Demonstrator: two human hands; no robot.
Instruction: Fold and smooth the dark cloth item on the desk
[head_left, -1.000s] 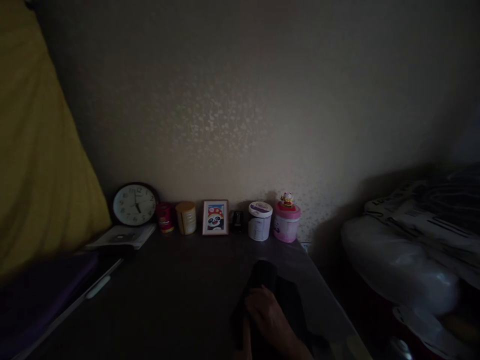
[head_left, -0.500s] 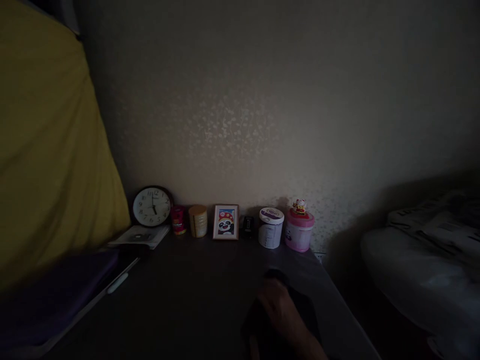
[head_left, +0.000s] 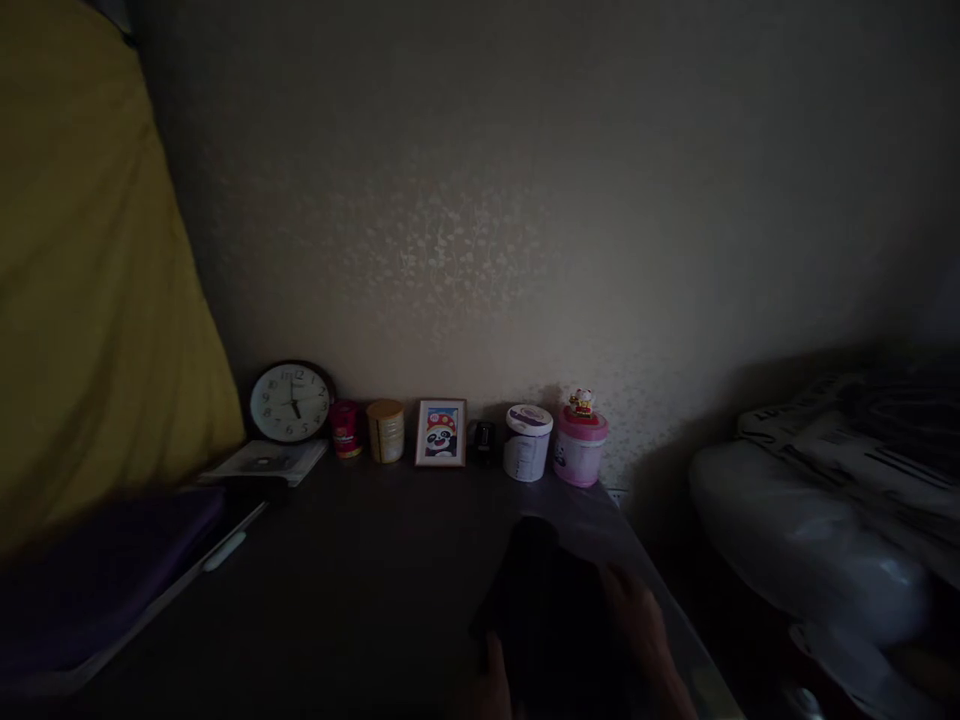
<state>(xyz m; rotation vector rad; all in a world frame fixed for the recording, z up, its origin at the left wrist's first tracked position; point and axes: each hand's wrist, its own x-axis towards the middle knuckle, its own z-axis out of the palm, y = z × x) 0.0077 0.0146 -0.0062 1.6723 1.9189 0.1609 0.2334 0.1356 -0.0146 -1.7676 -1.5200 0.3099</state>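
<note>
A black, soft-looking cloth item lies on the near right part of the dark table; the dimness hides its folds and exact kind. At its lower left edge is my left hand, one finger or thumb pointing up along the edge and the others lost in shadow. My right hand is at the right edge, fingers curled and closed on the cloth.
Along the wall stand a round clock, a red container, a wood-lidded jar, a panda picture frame, a white tub and a pink tub bearing a figurine. A purple item lies left.
My right hand has moved from the top middle of the black cloth to its right edge. My left hand shows more at the left edge. The view has shifted slightly right.
</note>
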